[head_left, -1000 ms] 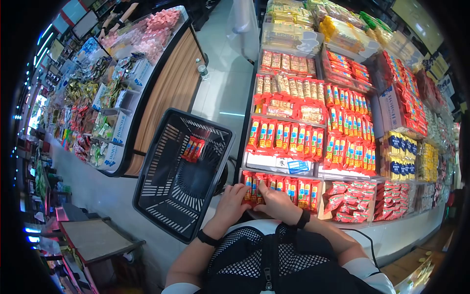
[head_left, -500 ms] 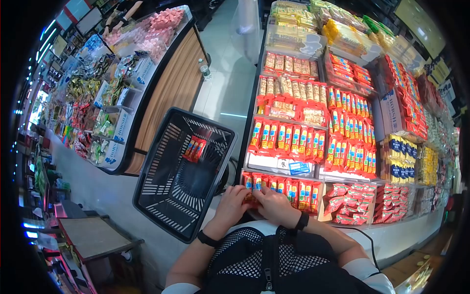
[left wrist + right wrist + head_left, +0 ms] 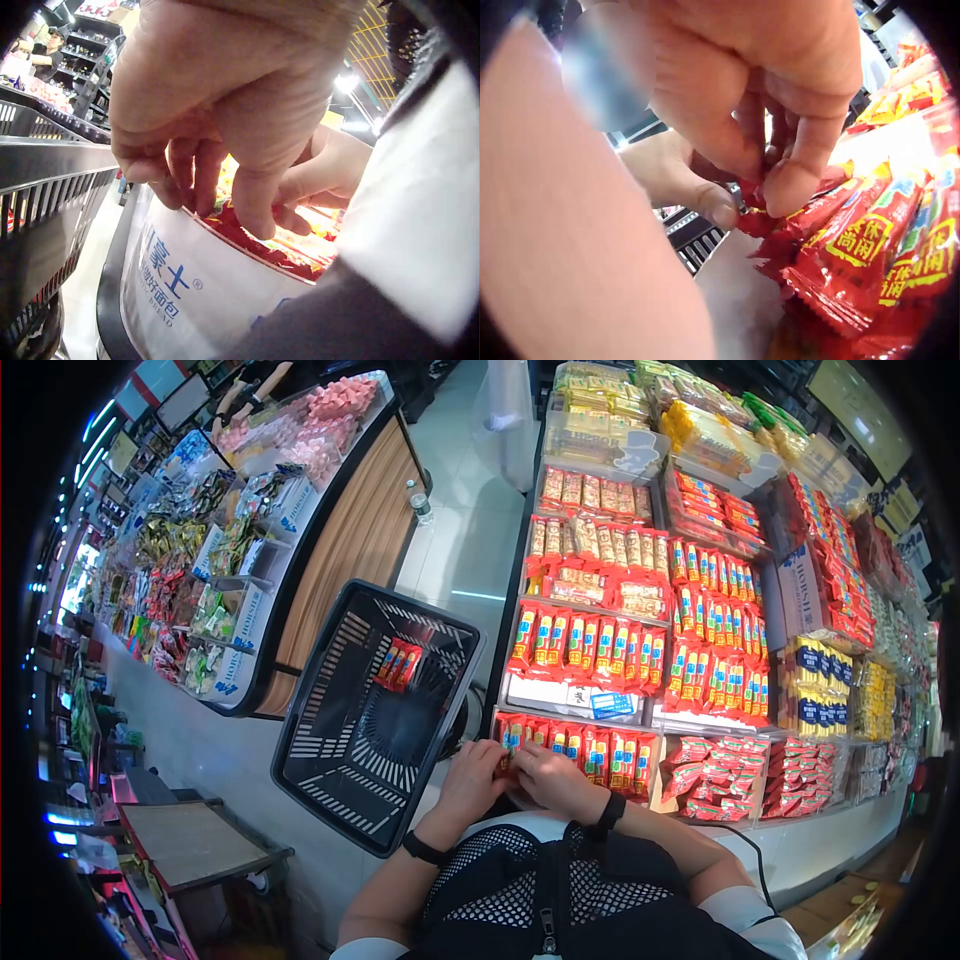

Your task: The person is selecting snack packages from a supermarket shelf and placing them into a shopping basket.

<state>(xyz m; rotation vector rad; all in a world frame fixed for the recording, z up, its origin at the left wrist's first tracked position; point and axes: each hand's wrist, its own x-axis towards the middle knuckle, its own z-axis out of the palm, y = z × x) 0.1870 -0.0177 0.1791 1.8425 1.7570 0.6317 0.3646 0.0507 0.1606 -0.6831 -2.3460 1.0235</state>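
At the left end of the front bin, both hands work close together on a red snack packet (image 3: 759,222). My left hand (image 3: 473,778) pinches it, thumb and curled fingers down at the red wrappers just inside the bin's rim (image 3: 247,251). My right hand (image 3: 555,778) pinches the packet between thumb and fingers from the other side. Most of this packet is hidden behind the fingers. Right beside the hands, more red snack packets (image 3: 595,752) stand in a row. A black shopping basket (image 3: 300,735) to the left holds a few red packets (image 3: 398,663).
Behind the front bin rise tiers of red packets (image 3: 590,640) and yellow packages (image 3: 590,395). Pink-and-red packets (image 3: 705,770) fill the bin to the right. Across the aisle stands a wood-sided display (image 3: 340,560), with a bottle (image 3: 420,505) on the floor and another person's arms (image 3: 245,395) beyond.
My right hand has drawn leftward to the left hand, its fingers going from spread over the packets to pinching. The left hand has stayed nearly in place; the view has shifted slightly.
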